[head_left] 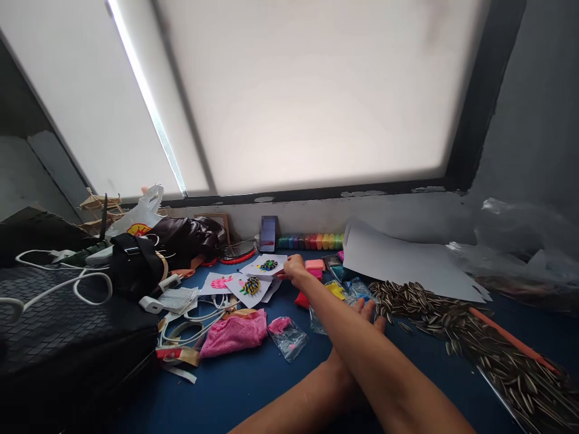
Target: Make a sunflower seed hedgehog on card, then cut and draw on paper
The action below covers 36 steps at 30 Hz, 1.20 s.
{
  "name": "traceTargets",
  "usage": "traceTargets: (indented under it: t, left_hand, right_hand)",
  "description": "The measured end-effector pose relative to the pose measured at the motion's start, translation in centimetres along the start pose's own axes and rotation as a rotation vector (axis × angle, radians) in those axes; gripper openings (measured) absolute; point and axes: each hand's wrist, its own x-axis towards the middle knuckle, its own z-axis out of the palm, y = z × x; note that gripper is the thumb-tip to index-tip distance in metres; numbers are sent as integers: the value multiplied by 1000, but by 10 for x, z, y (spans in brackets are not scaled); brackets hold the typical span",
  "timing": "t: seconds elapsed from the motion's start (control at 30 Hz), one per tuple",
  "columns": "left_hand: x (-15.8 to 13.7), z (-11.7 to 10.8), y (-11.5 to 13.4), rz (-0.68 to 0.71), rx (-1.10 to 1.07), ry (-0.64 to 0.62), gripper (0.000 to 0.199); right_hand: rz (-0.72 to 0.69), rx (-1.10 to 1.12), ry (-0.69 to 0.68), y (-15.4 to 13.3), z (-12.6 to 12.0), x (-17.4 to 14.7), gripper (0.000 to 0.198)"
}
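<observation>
My forearms cross, the right one over the left. With my right hand I pinch the right edge of a white paper card bearing a dark, colourful decorated figure. Beneath and beside it lie a card with a yellow and black striped figure and a card with a pink shape. My left hand rests by the clear bags of coloured clay, left of the sunflower seeds. Its fingers look apart; the right forearm partly hides this hand.
A pink cloth, a small bag with pink clay and white cables lie in front. A phone leans at the wall beside a row of coloured clay packs. White sheets stand behind the seeds; a black bag sits left.
</observation>
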Motion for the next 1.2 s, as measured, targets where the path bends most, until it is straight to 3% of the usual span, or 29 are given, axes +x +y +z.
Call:
traceTargets:
  t: [0.17, 0.4, 0.53, 0.67, 0.8, 0.9, 1.2]
  left_hand:
    - [10, 7, -4, -61, -13, -60, 51]
    - [4, 2, 0, -18, -11, 4, 52]
    - [6, -20, 11, 28, -56, -78, 61]
    - [14, -31, 21, 17, -104, -85, 32]
    - [17, -32, 23, -9, -58, -57, 27]
    - [17, -34, 22, -22, -33, -88, 29]
    - [22, -43, 8, -49, 21, -122, 27]
  right_hand:
    - [-94, -215, -27, 4, 8, -6, 33]
    - [-258, -560, 24, -2, -3, -18, 33]
    - [-400, -708, 115, -3, -27, -41, 32]
    - [-520, -843, 270, 9, -79, -69, 32]
    - [-431, -1019, 419, 32, -144, -84, 32]
    - [-334, -1152, 477, 50, -175, -87, 32]
    - [-300, -1364, 468, 55, -181, -73, 32]
